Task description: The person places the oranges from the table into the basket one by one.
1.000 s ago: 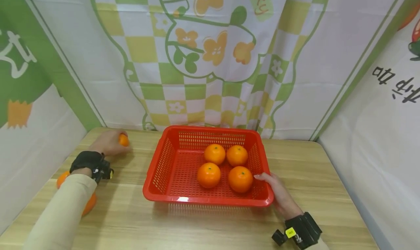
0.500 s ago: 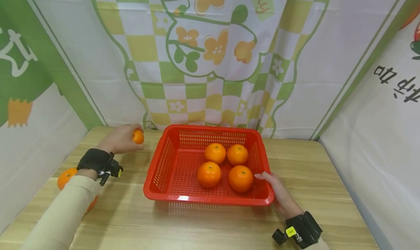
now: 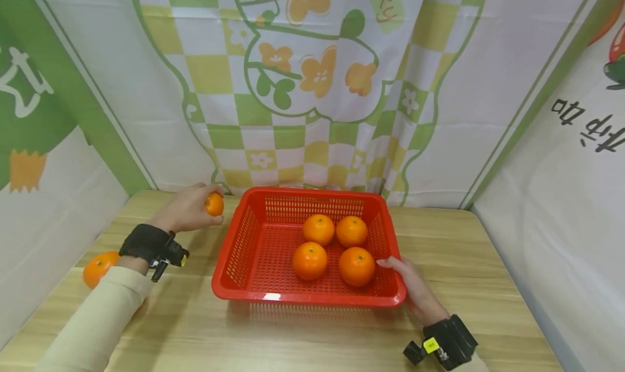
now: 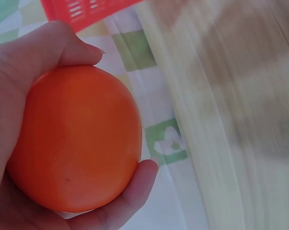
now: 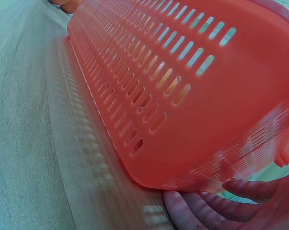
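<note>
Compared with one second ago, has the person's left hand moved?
Yes. In the head view, the left hand, gripping an orange, has moved rightward, closer to the stationary red basket.

A: Home, lab or shop?

B: Hard to tell; looks like a small fabric-walled recording booth (image 3: 117, 68).

A: Judging by?

B: Mostly by the white cloth curtain printed with green-and-yellow checks and orange flowers (image 3: 312, 101) across the back, flanked by a green-and-white printed sheet (image 3: 63, 128) at left and a white sheet with black lettering (image 3: 556, 198) at right.

A: And inside?

B: A pale, wood-grained, straight-edged tabletop (image 3: 195, 328), plus a small black wrist-strapped camera (image 3: 415, 352), hence "recording".
</note>
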Available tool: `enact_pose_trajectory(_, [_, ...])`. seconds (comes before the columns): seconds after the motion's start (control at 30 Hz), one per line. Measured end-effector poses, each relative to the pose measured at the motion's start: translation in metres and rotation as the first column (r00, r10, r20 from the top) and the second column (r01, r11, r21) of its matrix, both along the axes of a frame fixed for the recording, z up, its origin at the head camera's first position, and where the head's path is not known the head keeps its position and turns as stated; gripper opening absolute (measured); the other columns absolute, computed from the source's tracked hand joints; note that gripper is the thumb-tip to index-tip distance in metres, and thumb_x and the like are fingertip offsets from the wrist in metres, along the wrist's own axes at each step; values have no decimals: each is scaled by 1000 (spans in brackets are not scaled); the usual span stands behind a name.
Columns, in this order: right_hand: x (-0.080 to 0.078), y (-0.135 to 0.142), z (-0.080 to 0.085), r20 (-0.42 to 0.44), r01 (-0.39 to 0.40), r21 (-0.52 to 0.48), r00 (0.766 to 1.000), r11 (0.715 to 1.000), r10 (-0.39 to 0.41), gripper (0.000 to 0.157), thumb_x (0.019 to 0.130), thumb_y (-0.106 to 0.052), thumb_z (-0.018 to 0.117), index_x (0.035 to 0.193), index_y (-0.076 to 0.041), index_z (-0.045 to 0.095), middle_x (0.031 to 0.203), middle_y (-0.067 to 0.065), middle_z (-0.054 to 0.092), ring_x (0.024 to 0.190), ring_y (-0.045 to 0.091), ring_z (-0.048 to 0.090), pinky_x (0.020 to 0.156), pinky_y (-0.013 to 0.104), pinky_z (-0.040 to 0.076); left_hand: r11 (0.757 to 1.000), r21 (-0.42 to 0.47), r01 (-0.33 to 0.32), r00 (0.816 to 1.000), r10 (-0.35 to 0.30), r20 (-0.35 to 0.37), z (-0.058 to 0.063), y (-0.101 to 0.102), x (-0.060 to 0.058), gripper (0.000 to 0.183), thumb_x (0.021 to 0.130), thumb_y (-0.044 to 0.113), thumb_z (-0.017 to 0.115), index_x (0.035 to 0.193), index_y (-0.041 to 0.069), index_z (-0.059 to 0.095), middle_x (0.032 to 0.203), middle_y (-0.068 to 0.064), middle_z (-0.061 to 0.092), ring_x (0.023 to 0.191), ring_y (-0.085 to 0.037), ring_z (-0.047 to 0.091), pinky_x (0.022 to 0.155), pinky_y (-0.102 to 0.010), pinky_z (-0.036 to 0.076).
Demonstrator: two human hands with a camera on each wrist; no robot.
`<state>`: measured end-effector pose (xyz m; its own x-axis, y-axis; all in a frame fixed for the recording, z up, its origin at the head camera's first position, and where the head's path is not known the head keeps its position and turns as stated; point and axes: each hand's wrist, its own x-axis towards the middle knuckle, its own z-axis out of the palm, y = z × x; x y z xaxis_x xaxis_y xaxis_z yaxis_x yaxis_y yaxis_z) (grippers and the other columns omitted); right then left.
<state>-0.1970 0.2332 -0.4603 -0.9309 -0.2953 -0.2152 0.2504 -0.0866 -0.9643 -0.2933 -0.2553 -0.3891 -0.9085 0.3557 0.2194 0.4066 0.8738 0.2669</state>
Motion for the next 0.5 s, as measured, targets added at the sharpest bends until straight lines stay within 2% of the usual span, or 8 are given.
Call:
enact_pose_trajectory(0.1, [0, 0, 0, 4, 4, 7, 1000, 1000, -4, 50, 95, -22, 50, 140, -6, 35, 128, 17, 54, 102, 34, 58, 85, 46, 50, 1000, 25, 9, 1000, -9, -14, 1, 5, 3, 50, 63, 26, 81, 106, 12, 58, 87, -9, 55, 69, -22, 51, 55, -36, 44])
enact_pose_trajectory(0.27, [0, 0, 0, 19, 27, 9, 999, 1000, -27, 50, 94, -23, 51, 139, -8, 36, 128, 16, 53, 103, 33, 58, 85, 46, 50, 995, 68, 71, 997, -68, -40, 11, 16, 8, 48, 63, 20, 80, 105, 10, 58, 87, -10, 55, 70, -22, 51, 55, -36, 46])
enact_pose_trajectory(0.5, [0, -1, 0, 23, 29, 12, 999, 1000, -29, 51, 93, -24, 52, 139, -9, 37, 128, 15, 54, 103, 33, 59, 85, 46, 50, 994, 57, 94, 992, -90, -84, 22, 25, 9, 49, 63, 22, 81, 105, 9, 59, 90, -10, 57, 71, -22, 52, 54, -35, 47])
